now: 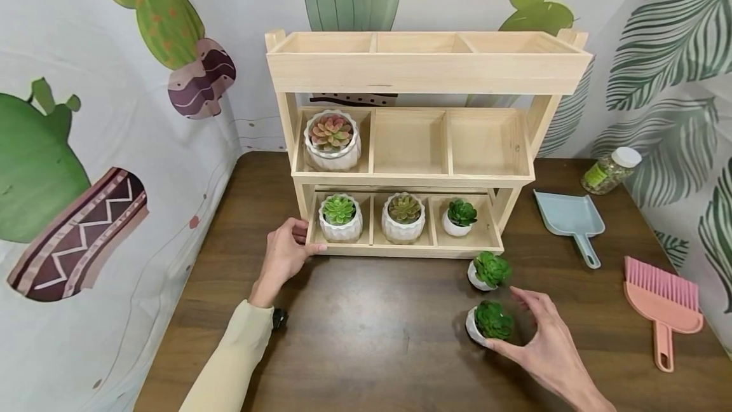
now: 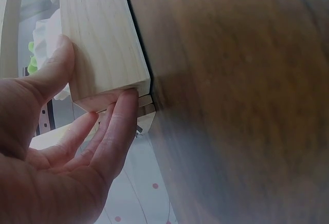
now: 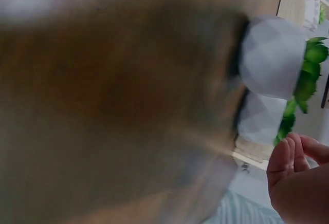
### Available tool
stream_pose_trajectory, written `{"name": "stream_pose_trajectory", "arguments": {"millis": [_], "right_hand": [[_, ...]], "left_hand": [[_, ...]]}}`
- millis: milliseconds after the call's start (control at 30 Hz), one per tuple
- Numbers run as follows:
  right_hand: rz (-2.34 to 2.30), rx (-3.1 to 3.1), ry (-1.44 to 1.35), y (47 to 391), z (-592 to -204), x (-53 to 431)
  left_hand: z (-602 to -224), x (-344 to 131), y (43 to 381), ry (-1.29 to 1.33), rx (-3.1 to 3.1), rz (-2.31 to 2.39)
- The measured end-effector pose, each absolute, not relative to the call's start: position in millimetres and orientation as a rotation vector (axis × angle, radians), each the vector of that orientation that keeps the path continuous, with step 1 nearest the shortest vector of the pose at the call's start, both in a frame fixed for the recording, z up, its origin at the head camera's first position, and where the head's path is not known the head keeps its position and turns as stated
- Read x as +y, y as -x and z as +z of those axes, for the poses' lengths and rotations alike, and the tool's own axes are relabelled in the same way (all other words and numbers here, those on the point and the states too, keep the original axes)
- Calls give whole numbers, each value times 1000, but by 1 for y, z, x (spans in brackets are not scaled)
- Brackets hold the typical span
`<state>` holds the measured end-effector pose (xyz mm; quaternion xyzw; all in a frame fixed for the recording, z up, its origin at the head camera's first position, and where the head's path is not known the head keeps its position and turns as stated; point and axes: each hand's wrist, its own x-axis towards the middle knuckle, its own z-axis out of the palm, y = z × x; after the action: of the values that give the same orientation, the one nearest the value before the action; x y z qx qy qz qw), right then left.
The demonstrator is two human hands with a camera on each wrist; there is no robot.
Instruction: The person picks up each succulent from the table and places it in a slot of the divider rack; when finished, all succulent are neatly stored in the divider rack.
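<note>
My left hand [image 1: 284, 252] grips the left front corner of the bottom tier of a wooden plant rack [image 1: 430, 74]. In the left wrist view the thumb lies over the front board and the fingertips press the tray's end. My right hand [image 1: 546, 343] hovers around the nearer potted succulent [image 1: 494, 320], thumb tip at its white pot and fingers spread on the far side. Just behind it stands another green potted succulent [image 1: 492, 268], near the rack's front. The right wrist view shows both faceted pots [image 3: 272, 57] upright on the table, the fingertips beyond them.
The bottom tier holds three potted succulents [image 1: 341, 217], one per compartment. A reddish succulent [image 1: 332, 137] sits in the middle tier's left compartment. To the right lie a blue dustpan [image 1: 569, 216], a pink brush [image 1: 663, 310] and a jar with a white lid [image 1: 610, 170].
</note>
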<state>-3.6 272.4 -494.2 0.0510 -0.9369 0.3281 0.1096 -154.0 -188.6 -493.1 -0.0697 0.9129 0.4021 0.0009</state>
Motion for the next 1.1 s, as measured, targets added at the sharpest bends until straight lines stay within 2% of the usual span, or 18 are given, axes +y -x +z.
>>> {"name": "stream_pose_trajectory", "arguments": {"millis": [400,1100], "right_hand": [[1021,-2756,-258,2,-509,271],[970,-2779,-244,7,-519,268]], "left_hand": [[-492,-188,152,214,2873,1250],[-493,-188,154,225,2871,1248]]}}
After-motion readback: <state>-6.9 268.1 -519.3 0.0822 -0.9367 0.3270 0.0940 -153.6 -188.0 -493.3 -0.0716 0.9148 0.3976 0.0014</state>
